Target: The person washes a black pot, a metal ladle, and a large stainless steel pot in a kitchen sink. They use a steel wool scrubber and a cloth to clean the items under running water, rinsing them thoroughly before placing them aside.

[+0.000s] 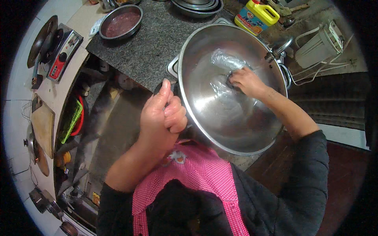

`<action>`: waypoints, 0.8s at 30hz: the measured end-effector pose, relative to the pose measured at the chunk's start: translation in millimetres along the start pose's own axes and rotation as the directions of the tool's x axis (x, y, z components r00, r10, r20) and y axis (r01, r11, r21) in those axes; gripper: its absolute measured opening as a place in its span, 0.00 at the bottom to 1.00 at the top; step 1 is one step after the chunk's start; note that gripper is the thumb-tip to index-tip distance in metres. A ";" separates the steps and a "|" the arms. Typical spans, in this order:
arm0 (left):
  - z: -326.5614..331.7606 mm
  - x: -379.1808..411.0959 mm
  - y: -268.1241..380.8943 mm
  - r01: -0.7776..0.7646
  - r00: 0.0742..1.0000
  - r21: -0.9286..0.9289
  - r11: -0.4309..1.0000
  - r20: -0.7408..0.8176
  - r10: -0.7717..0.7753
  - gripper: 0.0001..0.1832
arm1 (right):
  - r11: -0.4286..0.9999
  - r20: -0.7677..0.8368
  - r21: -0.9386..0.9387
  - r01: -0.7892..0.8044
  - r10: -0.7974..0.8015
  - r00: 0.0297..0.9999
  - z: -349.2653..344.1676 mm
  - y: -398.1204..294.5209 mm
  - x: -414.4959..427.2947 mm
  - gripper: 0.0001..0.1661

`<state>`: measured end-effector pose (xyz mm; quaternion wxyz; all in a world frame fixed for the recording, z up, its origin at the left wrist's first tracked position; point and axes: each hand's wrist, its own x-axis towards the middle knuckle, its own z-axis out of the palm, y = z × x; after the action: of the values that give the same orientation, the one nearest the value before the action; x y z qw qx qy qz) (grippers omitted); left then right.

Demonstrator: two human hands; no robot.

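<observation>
A large stainless steel wok lies tilted in front of me over a metal sink, with some water pooled inside. My right hand is inside the wok, its fingers closed on a dark scouring pad pressed to the metal. The pad is partly hidden by the fingers. Left of the rim, my left hand is wet and curled in a fist, thumb up, around a dark wok handle. Most of that handle is hidden by the hand.
A faucet and yellow detergent bottle stand beyond the wok. A metal basin of reddish liquid and stacked metal bowls sit on the granite counter. At left are a gas stove and cutting board.
</observation>
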<state>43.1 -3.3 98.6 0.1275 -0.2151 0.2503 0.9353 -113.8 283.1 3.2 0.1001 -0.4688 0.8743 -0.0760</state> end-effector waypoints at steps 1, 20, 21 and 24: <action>1.5 0.8 1.5 0.002 1.000 -0.014 1.000 -0.029 -0.002 0.23 | 0.999 0.126 0.029 -0.012 0.009 0.992 -2.1 0.1 -16.6 0.16; 2.0 9.2 -8.5 -0.009 1.000 -0.080 0.997 0.014 0.010 0.18 | 0.956 0.294 0.288 0.052 -0.140 0.946 -10.6 -54.0 -51.8 0.11; 2.1 9.9 -8.5 0.005 1.000 -0.087 0.996 0.011 -0.004 0.18 | 0.939 0.208 0.324 0.118 -0.192 0.959 -2.9 -69.5 -42.0 0.11; -1.0 10.3 -5.8 0.041 0.999 -0.100 0.994 0.010 -0.040 0.18 | 0.896 0.116 0.420 0.143 -0.209 0.971 -1.9 -82.6 -17.8 0.10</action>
<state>36.4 2.4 90.6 0.1366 -0.2224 0.1982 0.9448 -38.2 252.7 25.6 0.2578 -0.5193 0.7821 -0.2285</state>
